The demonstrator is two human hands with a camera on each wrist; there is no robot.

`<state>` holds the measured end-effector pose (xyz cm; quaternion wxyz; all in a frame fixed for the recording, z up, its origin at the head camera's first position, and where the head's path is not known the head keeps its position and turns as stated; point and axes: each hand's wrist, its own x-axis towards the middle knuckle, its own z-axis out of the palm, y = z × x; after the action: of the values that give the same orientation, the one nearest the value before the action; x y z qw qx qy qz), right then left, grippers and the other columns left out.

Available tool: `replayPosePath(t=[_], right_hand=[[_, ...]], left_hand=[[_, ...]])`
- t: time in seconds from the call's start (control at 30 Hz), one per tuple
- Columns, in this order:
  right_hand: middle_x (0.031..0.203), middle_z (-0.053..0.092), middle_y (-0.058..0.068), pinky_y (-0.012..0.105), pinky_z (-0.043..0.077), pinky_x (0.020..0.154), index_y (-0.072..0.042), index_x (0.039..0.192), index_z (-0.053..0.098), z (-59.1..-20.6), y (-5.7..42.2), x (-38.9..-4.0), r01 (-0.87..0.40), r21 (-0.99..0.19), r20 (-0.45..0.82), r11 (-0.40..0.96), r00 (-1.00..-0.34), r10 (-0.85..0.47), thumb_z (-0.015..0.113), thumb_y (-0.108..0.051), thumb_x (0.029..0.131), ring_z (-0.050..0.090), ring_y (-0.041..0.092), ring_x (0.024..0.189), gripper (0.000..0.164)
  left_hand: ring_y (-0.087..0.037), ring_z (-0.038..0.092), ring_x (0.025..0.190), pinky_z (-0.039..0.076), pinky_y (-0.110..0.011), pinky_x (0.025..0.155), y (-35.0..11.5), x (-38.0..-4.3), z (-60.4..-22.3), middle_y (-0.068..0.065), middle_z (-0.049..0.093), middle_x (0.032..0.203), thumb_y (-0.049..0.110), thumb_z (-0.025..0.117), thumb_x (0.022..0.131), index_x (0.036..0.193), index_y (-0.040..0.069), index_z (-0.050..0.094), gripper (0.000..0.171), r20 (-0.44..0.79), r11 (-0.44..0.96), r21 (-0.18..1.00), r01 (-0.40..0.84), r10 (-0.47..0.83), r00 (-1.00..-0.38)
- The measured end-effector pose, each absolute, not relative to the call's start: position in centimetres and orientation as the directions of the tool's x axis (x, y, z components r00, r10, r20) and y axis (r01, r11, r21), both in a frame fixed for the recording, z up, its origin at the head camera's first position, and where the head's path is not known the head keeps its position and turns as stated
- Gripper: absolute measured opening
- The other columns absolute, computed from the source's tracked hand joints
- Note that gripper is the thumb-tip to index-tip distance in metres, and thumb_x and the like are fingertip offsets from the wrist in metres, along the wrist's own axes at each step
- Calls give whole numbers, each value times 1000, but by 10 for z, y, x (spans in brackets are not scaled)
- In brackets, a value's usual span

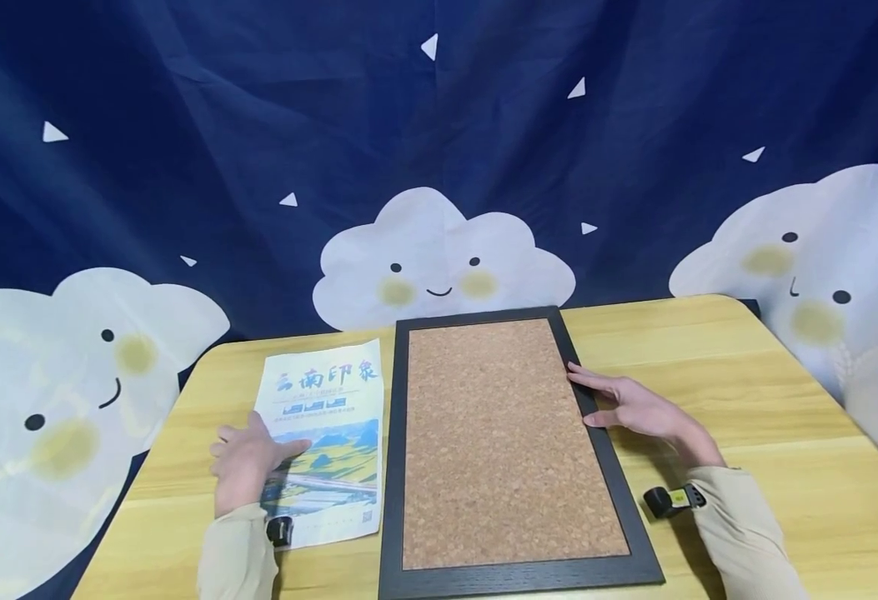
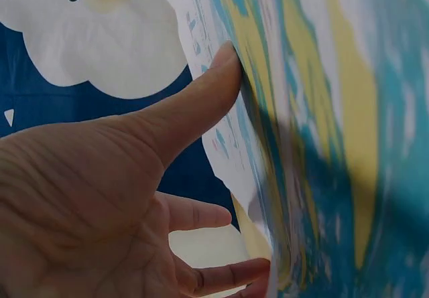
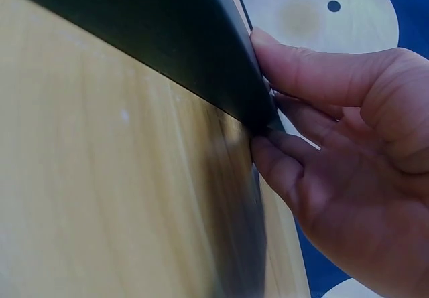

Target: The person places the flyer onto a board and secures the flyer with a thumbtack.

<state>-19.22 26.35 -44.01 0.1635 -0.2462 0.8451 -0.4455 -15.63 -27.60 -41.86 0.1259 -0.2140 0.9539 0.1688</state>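
A paper poster (image 1: 324, 400), with Chinese characters above a colourful landscape picture, lies on the left of the table. My left hand (image 1: 247, 458) rests at its left edge, the thumb over the printed picture and the other fingers spread beyond the edge. In the left wrist view, the thumb (image 2: 194, 100) touches the printed side. To the right of the poster lies a cork board (image 1: 506, 450) with a black frame (image 1: 514, 577). My right hand (image 1: 644, 408) touches the frame's right side with thumb and fingertips. The right wrist view has those fingertips (image 3: 271, 161) against the dark edge.
Both things lie on a light wood-grain table (image 1: 776, 433) with rounded far corners. Behind it hangs a dark blue curtain (image 1: 439, 125) with white clouds and small white triangles. A small black device (image 1: 659, 502) is worn at the right wrist, and another (image 1: 279, 531) at the left.
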Motion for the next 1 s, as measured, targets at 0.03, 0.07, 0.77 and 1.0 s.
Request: replayPosePath(t=[0.03,0.07,0.77,1.0], right_hand=[[166,21,28,24,34,111,6,157,36,-440,264,-192,-270,-832,-56,485,-828,-558,73,-16,96,17,53,150,75],[166,21,28,24,34,111,6,157,36,-440,263,-193,-272,-830,-56,487,-828,-559,74,-16,96,17,53,150,75],[166,19,30,5,29,101,9,156,36,-440,263,-194,-257,-853,-54,454,-821,-568,74,-14,95,13,55,150,75],[166,19,30,5,29,101,9,156,36,-439,263,-194,-259,-849,-55,461,-824,-563,74,-14,95,14,55,150,75]], left_hand=[[-56,39,99,44,-64,83,-278,-156,-418,-43,31,107,48,80,84,148,-15,23,107,-314,850,272,-452,-365,-876],[-56,40,98,44,-64,84,-279,-156,-418,-42,31,106,48,81,84,148,-15,22,107,-317,848,274,-454,-365,-875],[-47,52,87,45,-52,77,-282,-159,-414,-40,39,106,40,80,89,153,-11,16,104,-375,828,322,-460,-335,-864],[-51,51,96,46,-57,81,-287,-160,-411,-48,39,121,32,77,92,157,-12,10,103,-350,843,347,-412,-291,-890]])
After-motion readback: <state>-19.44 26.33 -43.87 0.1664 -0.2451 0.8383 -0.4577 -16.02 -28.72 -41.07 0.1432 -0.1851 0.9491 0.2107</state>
